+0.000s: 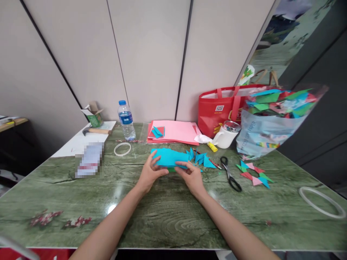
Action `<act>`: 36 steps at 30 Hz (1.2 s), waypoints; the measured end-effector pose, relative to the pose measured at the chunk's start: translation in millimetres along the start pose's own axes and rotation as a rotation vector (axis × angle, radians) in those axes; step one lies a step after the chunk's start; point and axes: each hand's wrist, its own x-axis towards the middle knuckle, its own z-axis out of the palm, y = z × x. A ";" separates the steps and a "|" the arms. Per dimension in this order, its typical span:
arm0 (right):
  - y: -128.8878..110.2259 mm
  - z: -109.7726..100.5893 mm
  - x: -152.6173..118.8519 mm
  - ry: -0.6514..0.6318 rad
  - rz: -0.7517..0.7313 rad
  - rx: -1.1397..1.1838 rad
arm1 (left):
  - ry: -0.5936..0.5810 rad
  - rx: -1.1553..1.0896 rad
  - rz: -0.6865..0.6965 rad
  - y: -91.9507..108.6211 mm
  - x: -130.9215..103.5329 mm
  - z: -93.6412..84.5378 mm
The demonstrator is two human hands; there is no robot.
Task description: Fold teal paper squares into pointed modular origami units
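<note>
Blue paper (169,157), seemingly several overlapping sheets, lies between my two hands near the middle of the table. My left hand (149,174) grips its left end, with the fingers spread over the paper and the thumb along the near edge. At the near right edge, my right hand (191,176) pinches the paper between thumb and fingers. A strip of green (171,169) shows just below the blue. Folded blue paper pieces (202,158) lie right behind my right hand, partly over a thin dark red stick.
Scissors (230,174) and a ring of coloured folded paper (255,175) lie to the right. Behind stand a white mug (227,135), a red bag (217,112) and a stuffed plastic bag (260,133). Pink paper (179,130), a water bottle (127,122) and a hammer (97,131) are farther left.
</note>
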 end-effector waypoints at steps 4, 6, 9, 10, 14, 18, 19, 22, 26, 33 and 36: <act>4.9 2.0 -1.0 -0.086 0.036 0.022 | 0.026 0.051 -0.013 0.2 -3.0 2.2; 4.3 3.5 -1.8 -0.071 0.070 0.084 | 0.037 0.086 -0.009 -0.6 -3.4 2.4; 0.6 5.0 -2.8 -0.049 0.091 0.224 | 0.038 0.118 -0.016 -2.0 -3.1 2.4; -0.5 5.2 -2.9 -0.054 0.095 0.261 | 0.047 0.135 -0.020 -2.3 -3.0 2.4; 0.0 5.3 -3.3 -0.098 0.156 0.293 | 0.052 0.179 -0.019 -2.4 -3.5 2.8; 5.9 5.7 -3.6 -0.091 0.178 0.264 | 0.028 0.094 -0.032 0.1 -4.8 3.9; 7.3 5.8 -3.5 -0.080 0.176 0.258 | 0.015 0.062 -0.038 0.9 -5.1 4.2; 10.1 5.0 -2.9 -0.031 0.141 0.197 | -0.039 -0.017 -0.054 2.6 -6.0 4.5; 10.4 3.1 -2.0 0.001 0.076 0.093 | -0.053 -0.036 -0.060 2.3 -5.8 3.8; 6.0 1.7 -2.8 -0.020 0.039 0.053 | -0.043 -0.067 -0.047 2.3 -5.1 3.6; 5.9 1.5 -3.1 -0.035 0.010 0.002 | -0.049 -0.069 -0.036 3.2 -5.3 3.6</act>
